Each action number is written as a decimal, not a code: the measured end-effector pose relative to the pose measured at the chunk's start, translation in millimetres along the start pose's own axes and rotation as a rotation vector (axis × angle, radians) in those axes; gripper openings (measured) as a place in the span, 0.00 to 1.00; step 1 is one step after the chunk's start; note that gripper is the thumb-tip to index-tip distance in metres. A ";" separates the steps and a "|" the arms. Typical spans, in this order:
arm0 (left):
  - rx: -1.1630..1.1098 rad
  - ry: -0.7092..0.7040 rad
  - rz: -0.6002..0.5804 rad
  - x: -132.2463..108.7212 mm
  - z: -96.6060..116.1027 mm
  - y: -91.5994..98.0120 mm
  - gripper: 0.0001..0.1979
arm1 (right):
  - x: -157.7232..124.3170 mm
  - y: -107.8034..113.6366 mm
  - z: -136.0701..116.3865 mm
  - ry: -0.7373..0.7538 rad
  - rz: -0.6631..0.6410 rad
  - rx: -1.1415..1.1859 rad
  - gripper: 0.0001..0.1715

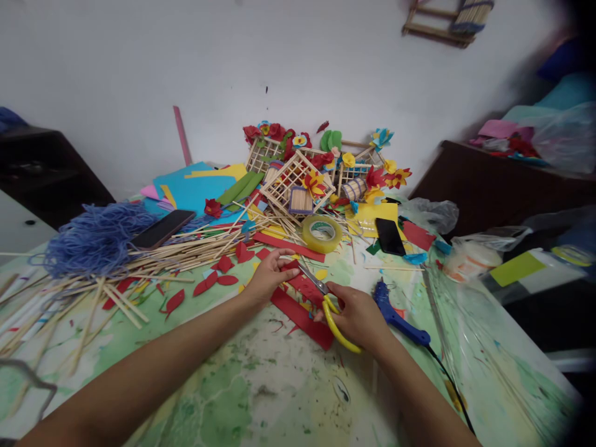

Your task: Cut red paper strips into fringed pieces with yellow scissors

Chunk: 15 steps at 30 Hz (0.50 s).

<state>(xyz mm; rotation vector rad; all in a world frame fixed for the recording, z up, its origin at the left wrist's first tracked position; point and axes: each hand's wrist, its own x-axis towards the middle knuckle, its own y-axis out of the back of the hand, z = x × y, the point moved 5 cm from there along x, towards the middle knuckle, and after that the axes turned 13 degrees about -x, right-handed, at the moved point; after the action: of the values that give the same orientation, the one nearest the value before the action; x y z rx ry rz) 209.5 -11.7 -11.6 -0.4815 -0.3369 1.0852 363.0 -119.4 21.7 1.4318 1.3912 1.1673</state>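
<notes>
A: Hands?

B: Left hand [270, 276]: thumb and fingers pinched on a red paper piece [292, 266], just on the person's side of the tape roll [321, 233]. Right hand [356, 313]: fingers curled round the yellow-handled scissors [332, 323], blades at the paper (how wide they gape, I can't tell).

A: What's done?

B: Several red petals [205, 284] cut out, loose, left of the roll and nearer the person. Beyond the roll, a red-and-yellow flower [314, 184], made up whole; others around it.

A: And left?

B: My judgement: cutting is partway. One red strip [300, 315] lies below the hands, nearer the person than the roll, looking largely unworked; a second strip [279, 243] runs left of the roll. Those loose petals aren't built into any flower yet. Glue gun [395, 320] lies unheld, right of the roll and nearer the person.
</notes>
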 end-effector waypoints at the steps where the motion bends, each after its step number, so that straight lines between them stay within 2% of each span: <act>1: 0.000 -0.010 0.004 0.3 0.7 0.5 0.24 | 0.1 -0.3 0.2 -0.001 -0.005 0.002 0.21; 8: -0.054 -0.016 0.019 -0.3 7.5 -0.6 0.25 | 0.3 -1.5 1.6 0.008 0.005 -0.018 0.16; 15: -0.074 -0.027 0.034 -0.2 10.7 0.7 0.23 | 0.3 -3.4 2.3 -0.010 -0.015 -0.026 0.20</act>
<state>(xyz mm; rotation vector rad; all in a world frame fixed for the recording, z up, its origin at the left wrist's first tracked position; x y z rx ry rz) 203.7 -9.4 -2.9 -0.5402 -0.3944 1.1157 364.3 -118.8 17.9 1.4055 1.3729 1.1626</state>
